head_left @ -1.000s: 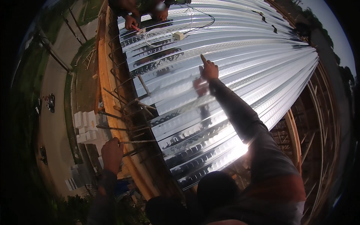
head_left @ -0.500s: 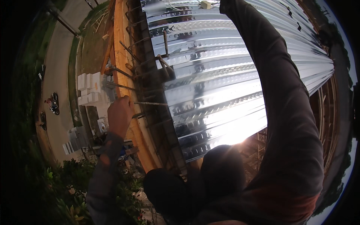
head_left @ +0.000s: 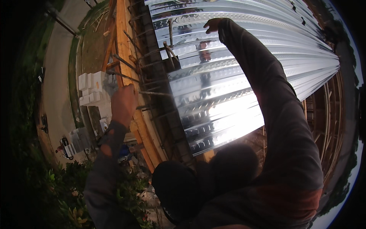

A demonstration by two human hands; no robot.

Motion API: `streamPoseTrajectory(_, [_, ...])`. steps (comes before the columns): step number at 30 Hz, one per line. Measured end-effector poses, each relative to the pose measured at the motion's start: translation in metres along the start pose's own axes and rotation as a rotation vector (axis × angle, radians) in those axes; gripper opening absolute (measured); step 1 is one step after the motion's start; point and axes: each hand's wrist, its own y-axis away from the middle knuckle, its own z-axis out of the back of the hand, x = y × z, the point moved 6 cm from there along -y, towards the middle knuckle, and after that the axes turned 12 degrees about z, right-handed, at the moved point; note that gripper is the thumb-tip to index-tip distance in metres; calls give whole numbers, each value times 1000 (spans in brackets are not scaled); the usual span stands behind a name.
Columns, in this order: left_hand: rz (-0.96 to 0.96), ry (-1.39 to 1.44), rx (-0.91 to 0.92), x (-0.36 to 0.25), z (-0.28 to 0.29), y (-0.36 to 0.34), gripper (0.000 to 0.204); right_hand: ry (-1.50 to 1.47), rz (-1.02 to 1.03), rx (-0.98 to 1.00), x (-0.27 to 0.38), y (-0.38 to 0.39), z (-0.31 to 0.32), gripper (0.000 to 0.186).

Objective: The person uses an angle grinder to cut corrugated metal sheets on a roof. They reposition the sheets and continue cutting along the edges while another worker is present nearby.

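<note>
My left hand [head_left: 124,104] is closed at the wooden formwork board [head_left: 125,49], on a steel rebar rod [head_left: 154,93] that sticks out from it toward the metal decking. My right hand [head_left: 213,25] hangs over the shiny corrugated metal decking [head_left: 213,82] with its fingers apart and nothing seen in them. A short rebar stub [head_left: 170,33] and a bent piece of rebar [head_left: 169,51] stand near the notched edge of the decking, left of my right hand.
Rebar bars cross the dark gap [head_left: 158,110] between board and decking. Far below on the left lie a road [head_left: 57,87], a motorcycle [head_left: 67,149] and stacked pale blocks [head_left: 90,89]. Leafy plants [head_left: 76,194] grow at lower left; timber framing [head_left: 324,118] shows at right.
My right hand has come back toward me, from the top edge into full view over the decking. My left hand stays on the rod. The motorcycle below has moved nearer along the road.
</note>
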Motion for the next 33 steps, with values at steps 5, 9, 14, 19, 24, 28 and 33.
streamPoseTrajectory(5, [-27, 24, -40, -2, -3, -8, 19, -23, -71, -44, -32, 33, -13, 64])
streamPoseTrajectory(9, [-48, 51, -42, -3, -2, -6, 19, -15, -137, -82, -43, 61, -8, 63])
streamPoseTrajectory(14, [-67, 35, -77, -2, 1, -5, 18, 61, -195, -400, -32, 107, 27, 49])
streamPoseTrajectory(19, [-94, 22, -103, -3, 2, 2, 20, 274, -203, -1019, -7, 163, 88, 25])
streamPoseTrajectory(24, [-90, 5, -103, -9, 5, 2, 20, 346, -391, -1561, -21, 234, 140, 30])
streamPoseTrajectory(28, [-100, 26, -93, -4, 2, 1, 20, -318, -669, -1435, -99, 220, 93, 98])
streamPoseTrajectory(33, [-93, 67, -66, -9, 4, -3, 20, -288, -246, -1480, -80, 150, 126, 140])
